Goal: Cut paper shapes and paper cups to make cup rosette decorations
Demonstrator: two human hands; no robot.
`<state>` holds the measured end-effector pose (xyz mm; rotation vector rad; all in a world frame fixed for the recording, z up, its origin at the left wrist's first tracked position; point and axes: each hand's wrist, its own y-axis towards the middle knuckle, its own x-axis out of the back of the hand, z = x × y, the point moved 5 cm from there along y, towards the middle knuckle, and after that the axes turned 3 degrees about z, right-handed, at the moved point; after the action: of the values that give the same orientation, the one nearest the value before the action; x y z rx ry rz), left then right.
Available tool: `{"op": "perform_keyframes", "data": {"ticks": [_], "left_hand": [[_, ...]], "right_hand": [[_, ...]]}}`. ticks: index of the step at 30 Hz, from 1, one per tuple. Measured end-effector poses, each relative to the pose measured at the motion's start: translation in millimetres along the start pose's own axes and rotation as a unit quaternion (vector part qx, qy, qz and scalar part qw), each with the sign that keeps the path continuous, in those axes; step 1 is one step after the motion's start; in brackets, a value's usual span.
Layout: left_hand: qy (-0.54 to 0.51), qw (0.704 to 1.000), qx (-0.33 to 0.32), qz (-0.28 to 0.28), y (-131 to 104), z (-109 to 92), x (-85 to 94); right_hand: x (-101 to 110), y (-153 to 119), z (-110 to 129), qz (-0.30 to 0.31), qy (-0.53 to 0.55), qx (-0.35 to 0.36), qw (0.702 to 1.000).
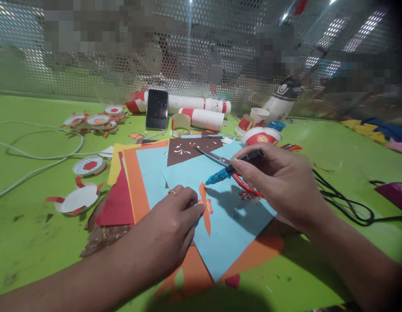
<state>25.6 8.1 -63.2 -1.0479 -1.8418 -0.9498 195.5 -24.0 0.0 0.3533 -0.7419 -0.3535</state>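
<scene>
My right hand (279, 177) is closed round a black and blue marker (218, 175), its tip pointing down at the upper end of a narrow orange paper cutout (205, 216). Fingertips of my left hand (179, 216), bent and close together, press on the cutout's left side. Under it lies light blue paper (227, 247). A small red printed piece shows behind the cutout's middle. Red-handled scissors (214, 157) lie open beyond the marker, partly over brown paper (178, 156) with white scraps.
Paper cups (204, 119), a phone (157, 109), a red-white bowl (261, 136) and a bottle (282, 99) stand at the back. Decorated paper discs (89, 165) and a white cable (32, 172) are at left. A black cable (344, 203) and purple object (394, 195) lie right.
</scene>
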Motion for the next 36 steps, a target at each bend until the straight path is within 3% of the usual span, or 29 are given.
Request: {"op": "perform_keyframes", "data": {"ticks": [14,36], "left_hand": [[0.011,0.999,-0.004,-0.030,-0.6,-1.0,2.7],[0.057,0.998,-0.010,-0.012,2.1,-0.5,3.5]], "right_hand": [[-5.0,-1.1,1.9,0.028,0.014,-0.005,0.999],[-6.7,-3.0,5.7,0.026,-0.026,0.017,0.999]]}}
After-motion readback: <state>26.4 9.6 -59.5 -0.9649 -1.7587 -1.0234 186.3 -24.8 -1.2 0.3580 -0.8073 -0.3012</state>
